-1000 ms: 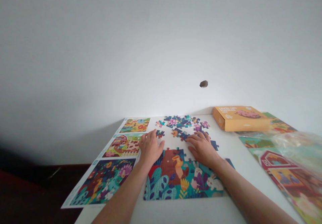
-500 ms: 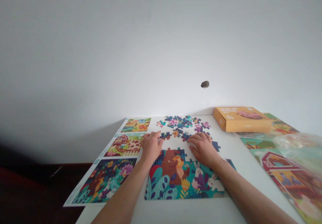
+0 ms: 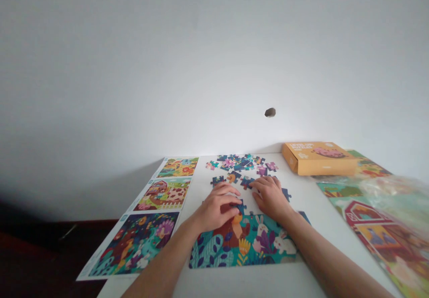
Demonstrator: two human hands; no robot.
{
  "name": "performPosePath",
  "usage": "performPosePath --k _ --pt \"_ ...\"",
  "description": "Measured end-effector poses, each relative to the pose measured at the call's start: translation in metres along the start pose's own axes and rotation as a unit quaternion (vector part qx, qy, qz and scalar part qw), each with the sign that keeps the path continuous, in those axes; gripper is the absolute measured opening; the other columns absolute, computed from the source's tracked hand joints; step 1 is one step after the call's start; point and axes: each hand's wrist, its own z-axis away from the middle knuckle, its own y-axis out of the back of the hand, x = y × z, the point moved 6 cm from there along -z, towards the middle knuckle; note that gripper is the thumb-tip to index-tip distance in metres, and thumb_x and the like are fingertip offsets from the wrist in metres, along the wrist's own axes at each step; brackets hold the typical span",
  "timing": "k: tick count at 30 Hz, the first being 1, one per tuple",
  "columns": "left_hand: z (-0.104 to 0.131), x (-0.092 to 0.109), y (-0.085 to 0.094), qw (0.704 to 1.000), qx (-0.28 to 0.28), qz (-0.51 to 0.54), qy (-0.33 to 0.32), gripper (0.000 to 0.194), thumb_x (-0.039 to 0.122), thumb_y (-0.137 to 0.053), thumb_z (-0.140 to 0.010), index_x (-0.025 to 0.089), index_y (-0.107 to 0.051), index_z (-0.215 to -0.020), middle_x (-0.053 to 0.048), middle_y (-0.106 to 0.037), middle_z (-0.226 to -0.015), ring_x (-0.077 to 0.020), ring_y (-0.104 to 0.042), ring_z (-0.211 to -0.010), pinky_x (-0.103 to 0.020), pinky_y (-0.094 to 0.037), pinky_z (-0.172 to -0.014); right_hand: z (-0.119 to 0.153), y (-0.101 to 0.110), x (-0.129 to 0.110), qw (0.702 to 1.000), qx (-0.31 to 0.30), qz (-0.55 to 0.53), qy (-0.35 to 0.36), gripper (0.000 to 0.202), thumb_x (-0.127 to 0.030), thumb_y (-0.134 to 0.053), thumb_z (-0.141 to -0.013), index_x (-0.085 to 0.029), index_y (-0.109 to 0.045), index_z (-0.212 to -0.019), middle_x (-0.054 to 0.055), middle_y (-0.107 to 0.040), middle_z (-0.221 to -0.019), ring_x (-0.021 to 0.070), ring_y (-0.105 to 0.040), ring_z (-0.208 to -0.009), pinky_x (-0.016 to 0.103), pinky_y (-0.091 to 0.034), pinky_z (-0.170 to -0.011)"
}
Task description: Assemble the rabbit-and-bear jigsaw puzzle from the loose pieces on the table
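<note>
A partly assembled jigsaw puzzle (image 3: 221, 258) lies on the white table, showing a bear, rabbits and plants. My left hand (image 3: 219, 205) is over its upper left part, fingers loosely bent and thumb apart, holding nothing I can see. The fingertips are close to the puzzle's upper edge and hide some of it. My right hand (image 3: 270, 197) rests above the upper right part, fingers stretched forward and lowered. Its fingertips are beside a dark blue puzzle piece (image 3: 247, 182). Another loose piece (image 3: 286, 194) shows past that hand's right side. An orange-and-blue piece (image 3: 232, 178) lies between the hands, further back.
A pile of loose puzzle pieces (image 3: 239, 161) lies near the wall. To the left is a reference sheet (image 3: 134, 240) with several pictures. An orange puzzle box (image 3: 321, 166) stands at the back right, near clear plastic wrapping (image 3: 385, 193) and a farm picture (image 3: 372, 226).
My left hand has moved right and nearer to me, from beside the loose pieces to over the puzzle. My right hand stays almost in place. The view has shifted slightly.
</note>
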Motion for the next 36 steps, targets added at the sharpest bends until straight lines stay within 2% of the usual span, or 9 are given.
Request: performPosePath --k 3,5,12,16,18,21,24,29,36 --pt "0.002 0.009 -0.012 0.995 -0.092 0.021 -0.014 0.031 0.038 -0.074 -0.076 0.03 -0.071 -0.106 -0.004 -0.061 -0.124 -0.0247 -0.05 -0.119 -0.042 -0.034 -0.107 -0.001 0.0 0.008 0.999 0.019 0.019 -0.032 0.031 -0.02 -0.052 -0.087 -0.027 -0.066 -0.113 0.006 -0.063 -0.116 0.025 -0.049 -0.112 0.042 -0.026 -0.102" --pt "0.002 0.009 -0.015 0.993 -0.112 0.022 -0.006 0.032 0.04 -0.073 -0.076 0.031 -0.071 -0.107 -0.004 -0.06 -0.126 -0.0255 -0.049 -0.12 -0.043 -0.034 -0.107 0.0 0.0 0.014 0.998 0.03 0.025 -0.055 0.03 -0.019 -0.051 -0.088 -0.027 -0.067 -0.112 0.007 -0.062 -0.116 0.0254 -0.05 -0.11 0.043 -0.026 -0.101" --pt "0.003 0.006 -0.013 0.994 -0.109 0.029 0.005 0.03 0.039 -0.073 -0.077 0.031 -0.071 -0.105 -0.003 -0.061 -0.124 -0.0239 -0.05 -0.118 -0.041 -0.033 -0.108 0.0 -0.002 0.021 0.996 0.031 0.043 -0.077 0.036 -0.01 -0.048 -0.085 -0.026 -0.067 -0.111 0.008 -0.063 -0.115 0.0257 -0.051 -0.108 0.043 -0.029 -0.098" --pt "0.003 0.007 -0.014 0.993 -0.112 0.026 0.004 0.032 0.04 -0.074 -0.075 0.031 -0.071 -0.106 -0.003 -0.061 -0.123 -0.0243 -0.05 -0.117 -0.04 -0.033 -0.108 -0.001 0.005 0.013 0.997 0.038 0.021 -0.064 0.027 -0.017 -0.051 -0.085 -0.024 -0.068 -0.105 0.008 -0.065 -0.108 0.0242 -0.055 -0.103 0.039 -0.032 -0.093" --pt "0.003 0.007 -0.014 0.993 -0.117 0.022 0.002 0.033 0.043 -0.074 -0.074 0.031 -0.071 -0.106 -0.004 -0.06 -0.123 -0.0249 -0.05 -0.117 -0.04 -0.033 -0.107 0.0 0.008 0.004 0.999 0.018 -0.013 -0.032 0.018 -0.025 -0.053 -0.087 -0.023 -0.069 -0.096 0.006 -0.068 -0.095 0.0215 -0.058 -0.093 0.035 -0.035 -0.087" --pt "0.003 0.008 -0.014 0.992 -0.122 0.019 -0.002 0.036 0.044 -0.076 -0.072 0.032 -0.071 -0.106 -0.003 -0.059 -0.123 -0.025 -0.05 -0.116 -0.04 -0.034 -0.106 0.002 0.009 -0.014 0.995 -0.054 -0.068 0.051 0.018 -0.035 -0.059 -0.085 -0.021 -0.067 -0.079 0.002 -0.067 -0.076 0.0165 -0.06 -0.075 0.03 -0.036 -0.077" --pt "0.003 0.007 -0.013 0.992 -0.125 0.019 -0.005 0.036 0.043 -0.077 -0.071 0.031 -0.07 -0.104 -0.003 -0.059 -0.123 -0.0246 -0.05 -0.117 -0.039 -0.033 -0.106 0.007 0.008 -0.025 0.985 -0.111 -0.082 0.1 0.017 -0.035 -0.066 -0.079 -0.019 -0.065 -0.072 0.0 -0.067 -0.07 0.0146 -0.059 -0.067 0.027 -0.036 -0.072" --pt "0.004 0.007 -0.014 0.992 -0.124 0.017 0.0 0.033 0.042 -0.077 -0.072 0.03 -0.07 -0.101 -0.003 -0.059 -0.122 -0.025 -0.05 -0.117 -0.039 -0.032 -0.106 0.01 0.004 -0.025 0.978 -0.147 -0.089 0.117 0.016 -0.031 -0.068 -0.075 -0.018 -0.064 -0.067 0.002 -0.066 -0.072 0.0133 -0.057 -0.065 0.023 -0.035 -0.06" --pt "0.004 0.009 -0.013 0.992 -0.122 0.012 0.017 0.028 0.039 -0.077 -0.071 0.028 -0.071 -0.096 -0.004 -0.059 -0.12 -0.0257 -0.05 -0.116 -0.039 -0.034 -0.105 0.01 -0.003 -0.023 0.976 -0.156 -0.1 0.116 0.016 -0.03 -0.066 -0.076 -0.017 -0.064 -0.066 0.002 -0.064 -0.069 0.0135 -0.057 -0.065 0.022 -0.036 -0.059"
